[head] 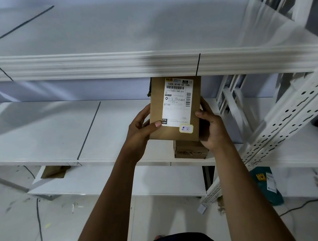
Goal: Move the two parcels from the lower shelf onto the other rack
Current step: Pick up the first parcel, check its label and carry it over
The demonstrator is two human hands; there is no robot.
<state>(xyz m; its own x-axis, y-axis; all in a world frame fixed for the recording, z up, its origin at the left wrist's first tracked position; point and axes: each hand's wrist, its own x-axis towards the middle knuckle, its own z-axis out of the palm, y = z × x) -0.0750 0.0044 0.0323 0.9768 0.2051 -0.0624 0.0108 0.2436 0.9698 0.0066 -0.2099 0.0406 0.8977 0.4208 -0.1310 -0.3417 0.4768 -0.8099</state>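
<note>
Both hands clasp the brown parcel (174,111) by its side edges, left hand (138,131) and right hand (212,127) opposed, probably to keep it level clear of the lower shelf (39,132). A second parcel (189,149) sits just beneath.

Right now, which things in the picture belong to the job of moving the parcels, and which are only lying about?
Belonging to the job:
- brown parcel, held between left hand and right hand
- second brown box on the shelf, below the held one

Only lying about:
- green packet on the floor
- cables on the floor
- cardboard piece under the shelf
</note>
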